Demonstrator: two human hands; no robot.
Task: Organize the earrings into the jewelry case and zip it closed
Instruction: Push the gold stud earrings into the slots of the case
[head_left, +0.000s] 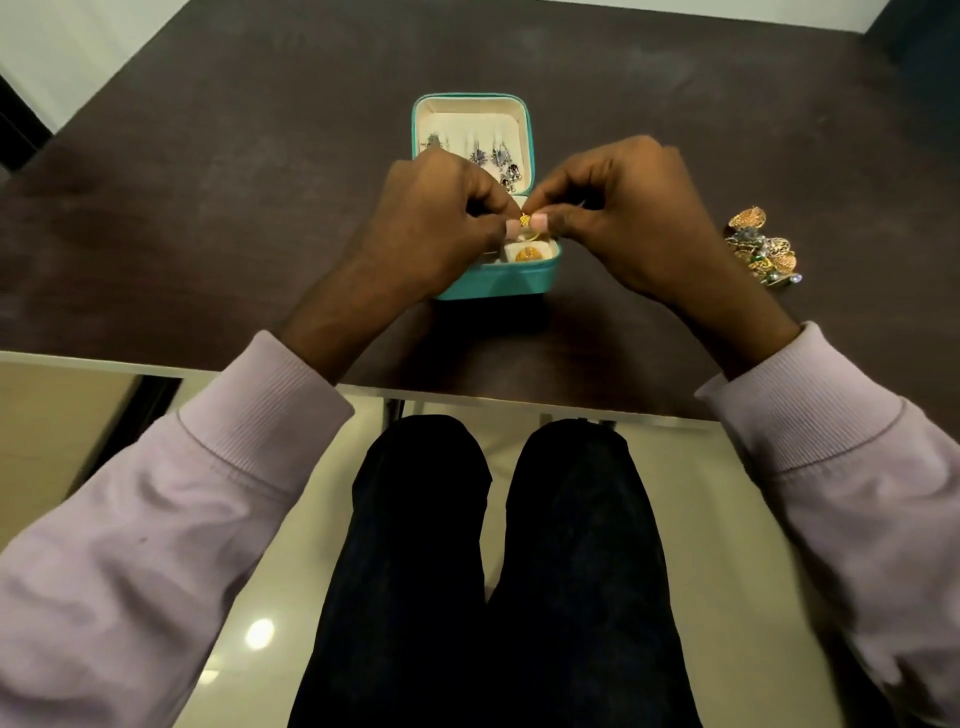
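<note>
Teal on the outside and cream within, the jewelry case (494, 283) stands open near the middle of the dark bench (208, 208), its lid (470, 130) raised at the far side. Several silver earrings with dark stones (493, 158) hang on the lid's cream panel. In the near compartment of the base lies a round gold earring (525, 254).

Both hands meet just above the case. The left hand (426, 228) and the right hand (623, 213) have their fingers curled, and thumb and forefinger of each pinch a tiny gold earring (525, 220) between them; it is too small to make out in detail. The hands hide most of the case's base.

Well to the right, apart from the case, a loose heap of gold and coloured earrings (763, 252) lies on the bench. Lilac sleeves (249, 441) cover both forearms.
</note>
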